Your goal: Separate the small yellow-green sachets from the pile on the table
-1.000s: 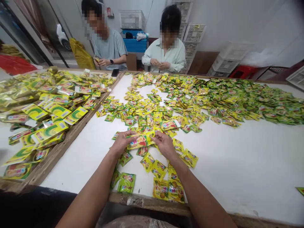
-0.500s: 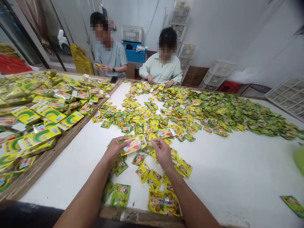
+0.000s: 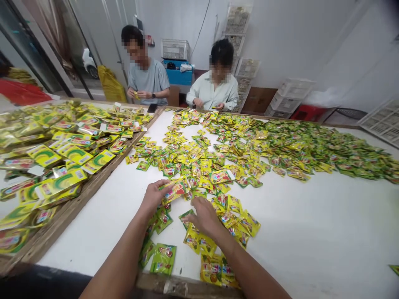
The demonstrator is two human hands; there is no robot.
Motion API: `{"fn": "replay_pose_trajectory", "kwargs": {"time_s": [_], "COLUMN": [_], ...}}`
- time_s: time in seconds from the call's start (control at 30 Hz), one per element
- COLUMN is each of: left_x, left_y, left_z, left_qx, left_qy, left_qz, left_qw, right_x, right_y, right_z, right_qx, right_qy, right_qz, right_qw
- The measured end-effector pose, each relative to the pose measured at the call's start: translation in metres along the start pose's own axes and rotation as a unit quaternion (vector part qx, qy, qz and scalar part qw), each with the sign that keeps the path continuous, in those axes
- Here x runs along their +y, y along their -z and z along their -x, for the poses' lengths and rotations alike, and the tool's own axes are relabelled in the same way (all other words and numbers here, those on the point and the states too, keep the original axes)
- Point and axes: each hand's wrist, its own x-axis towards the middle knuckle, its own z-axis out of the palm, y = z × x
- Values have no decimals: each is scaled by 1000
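Observation:
My left hand (image 3: 156,197) grips a small yellow carton (image 3: 177,190) with fruit pictures, its fingers on top and the box tilted up to the right. Just right of the carton, my right hand (image 3: 204,214) is low over loose sachets, thumb apart from the bent fingers; I see nothing in it. A green sachet (image 3: 186,216) lies partly under that thumb. Yellow sachets (image 3: 212,268) are by my right forearm, and another green sachet (image 3: 163,258) lies near the front edge. Beyond my hands, a second carton (image 3: 221,176) rests on the sachet heap.
A wooden divider (image 3: 93,182) separates the white table (image 3: 296,224) from a pile of yellow cartons (image 3: 62,178) on the left. A long heap of green sachets (image 3: 318,149) stretches right. Two people sit across the table, their hands on small packets. White crates (image 3: 289,97) stand behind.
My right hand has moved from the carton's open end down and slightly toward me, its fingers spreading over the sachets. The left hand still holds the carton. The whole view has shifted slightly.

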Motion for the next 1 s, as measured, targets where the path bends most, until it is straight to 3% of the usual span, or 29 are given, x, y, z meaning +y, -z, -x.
{"fn": "replay_pose_trajectory", "kwargs": {"time_s": [0.13, 0.23, 0.33, 0.47, 0.53, 0.63, 0.8, 1.0], "left_x": [0, -3, -6, -9, -11, -13, -14, -9], "left_y": [0, 0, -2, -7, -10, -12, -14, -17], "left_z": [0, 0, 0, 3, 4, 5, 7, 11], "left_qx": [2, -18, -34, -83, -115, -153, -181, -201], "left_qy": [7, 22, 21, 15, 20, 34, 48, 34], "left_qz": [-6, -13, -22, -32, -31, -21, 9, 15], "left_qw": [1000, 1000, 999, 996, 993, 987, 982, 979], "right_x": [1, 15, 31, 40, 39, 36, 31, 35], "right_y": [0, 9, 23, 32, 29, 24, 24, 23], "right_z": [0, -2, -6, -14, -16, -17, -14, -15], "right_qx": [-32, 28, 101, 139, 140, 120, 123, 89], "right_qy": [9, -4, -25, -39, -37, -54, 3, -96], "right_qz": [-23, -142, -283, -416, -418, -364, -370, -424], "right_qw": [999, 989, 953, 898, 897, 922, 921, 896]}}
